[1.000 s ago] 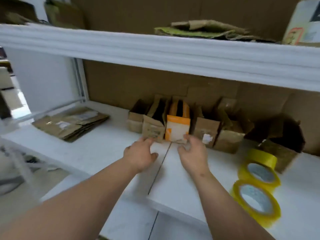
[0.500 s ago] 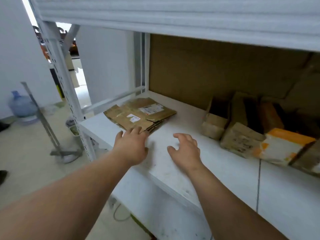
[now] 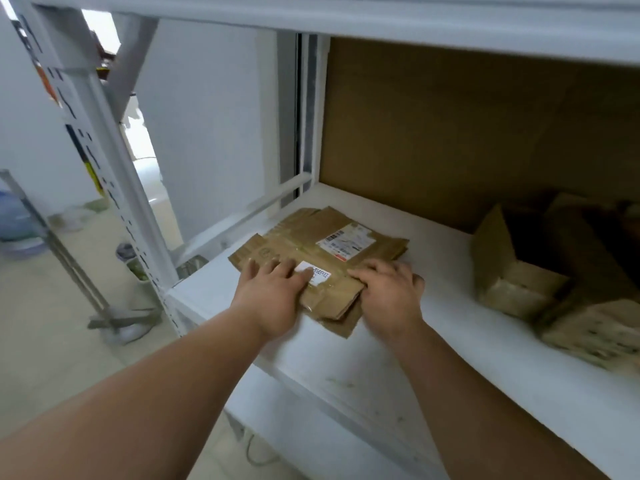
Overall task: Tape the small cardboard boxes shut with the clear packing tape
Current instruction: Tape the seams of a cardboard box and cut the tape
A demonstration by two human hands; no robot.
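Brown flattened cardboard boxes (image 3: 322, 258), stacked in a low pile near the left end of a white shelf board (image 3: 433, 344), seen from above and behind two bare forearms reaching forward. Left hand (image 3: 273, 292) palm down on the near left part of the pile, fingers straight and slightly spread, fingertips touching a small white barcode label (image 3: 317, 273) on the top sheet; pressing flat, gripping nothing. Right hand (image 3: 388, 292) at the near right edge of the same pile, knuckles up, fingers bent down over the cardboard edge; fingertips hidden, so unclear whether grasping the cardboard or only resting on it. Both wrists nearly level, forearms converging from the lower corners. Larger white shipping label (image 3: 346, 242) farther back on the top sheet, glossy strips of old tape across the cardboard. Well apart to the right, on the same shelf, open small cardboard boxes (image 3: 512, 271) standing with flaps up, blurred at the frame edge. Brown cardboard sheet (image 3: 467, 133) lining the back of the shelf bay. White perforated steel upright (image 3: 100, 140) at left, beyond it a pale floor and a blurred blue water jug (image 3: 17, 220).
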